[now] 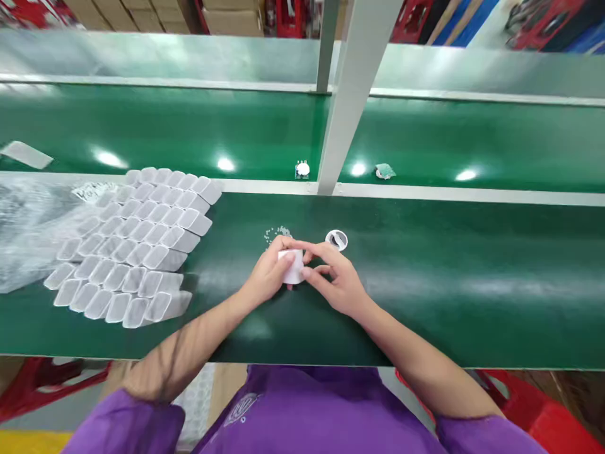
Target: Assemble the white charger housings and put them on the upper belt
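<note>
Between my two hands is a small white plastic housing (293,267), held over the green work surface. My left hand (274,268) is closed around its left side, thumb on the near face. The thumb and fingers of my right hand (333,277) touch its right edge. Just beyond my left fingers lies a little heap of tiny translucent pieces (282,231). A round white part with a dark middle (336,239) rests beyond my right hand. To the left, many white translucent housings (142,239) stand packed in slanted rows.
Clear plastic bagging (38,233) lies at the far left. A white upright post (352,94) rises at the table's back edge. Behind it, the green belt (189,126) carries a small white-topped part (302,169), a green-and-white piece (384,171) and a white housing (26,154).
</note>
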Demonstrator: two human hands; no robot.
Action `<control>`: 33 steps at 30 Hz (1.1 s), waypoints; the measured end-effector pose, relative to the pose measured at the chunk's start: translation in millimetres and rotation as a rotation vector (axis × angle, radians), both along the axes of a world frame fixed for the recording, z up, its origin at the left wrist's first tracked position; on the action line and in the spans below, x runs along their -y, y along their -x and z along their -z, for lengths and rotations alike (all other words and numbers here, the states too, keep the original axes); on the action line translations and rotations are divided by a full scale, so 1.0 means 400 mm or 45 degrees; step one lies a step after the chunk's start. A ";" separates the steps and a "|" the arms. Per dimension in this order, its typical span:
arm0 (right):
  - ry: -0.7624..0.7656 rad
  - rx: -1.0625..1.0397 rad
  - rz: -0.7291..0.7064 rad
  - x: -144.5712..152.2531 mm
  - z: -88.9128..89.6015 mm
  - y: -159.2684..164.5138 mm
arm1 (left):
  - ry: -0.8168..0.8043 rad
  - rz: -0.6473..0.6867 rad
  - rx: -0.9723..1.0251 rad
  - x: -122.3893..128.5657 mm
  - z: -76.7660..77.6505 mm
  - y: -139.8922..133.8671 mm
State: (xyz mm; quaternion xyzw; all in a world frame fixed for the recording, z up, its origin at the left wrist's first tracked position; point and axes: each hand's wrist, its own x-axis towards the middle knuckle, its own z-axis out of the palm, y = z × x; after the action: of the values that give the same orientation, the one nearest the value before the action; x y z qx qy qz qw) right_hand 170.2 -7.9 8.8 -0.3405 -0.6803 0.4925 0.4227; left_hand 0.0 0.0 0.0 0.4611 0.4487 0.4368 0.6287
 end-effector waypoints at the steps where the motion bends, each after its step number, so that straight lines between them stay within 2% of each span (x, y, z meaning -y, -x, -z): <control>1: -0.111 0.082 0.026 0.007 0.001 0.007 | 0.022 -0.078 0.010 -0.004 -0.001 -0.003; 6: -0.646 0.540 0.180 0.001 0.009 0.048 | 0.169 -0.349 0.190 -0.022 -0.009 -0.016; 9: -0.791 0.709 0.167 -0.068 -0.013 0.081 | 0.225 -0.418 0.389 -0.041 -0.015 -0.011; 12: -0.741 0.888 0.154 -0.201 -0.074 0.128 | 0.192 -0.484 0.480 -0.068 -0.019 0.008; 14: -0.646 1.142 0.254 -0.308 -0.125 0.165 | 0.164 -0.535 0.424 -0.083 -0.015 0.022; 17: -0.345 1.667 0.356 -0.456 -0.180 0.210 | 0.163 -0.530 0.318 -0.095 -0.003 0.033; 19: -0.203 1.814 0.358 -0.526 -0.190 0.226 | 0.163 -0.501 0.293 -0.097 0.004 0.034; 21: -0.134 1.872 0.330 -0.569 -0.183 0.234 | 0.152 -0.477 0.294 -0.096 0.008 0.032; 24: -0.108 1.926 0.284 -0.593 -0.168 0.246 | 0.135 -0.442 0.303 -0.095 0.011 0.028; 26: -0.170 1.919 0.271 -0.587 -0.168 0.264 | 0.121 -0.421 0.307 -0.094 0.012 0.027; 28: -0.314 1.842 0.225 -0.565 -0.172 0.296 | 0.108 -0.408 0.308 -0.094 0.014 0.025; 30: -0.500 1.680 0.050 -0.532 -0.171 0.342 | 0.095 -0.403 0.307 -0.093 0.016 0.024; 33: -0.697 1.389 -0.324 -0.479 -0.146 0.418 | 0.078 -0.422 0.300 -0.093 0.015 0.026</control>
State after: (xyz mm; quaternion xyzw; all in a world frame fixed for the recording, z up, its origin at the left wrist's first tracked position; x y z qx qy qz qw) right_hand 3.1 183.8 67.3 -0.3386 -0.9351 0.1020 0.0244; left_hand -10.5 37.1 -5.9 0.3074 0.4550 0.5713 0.6100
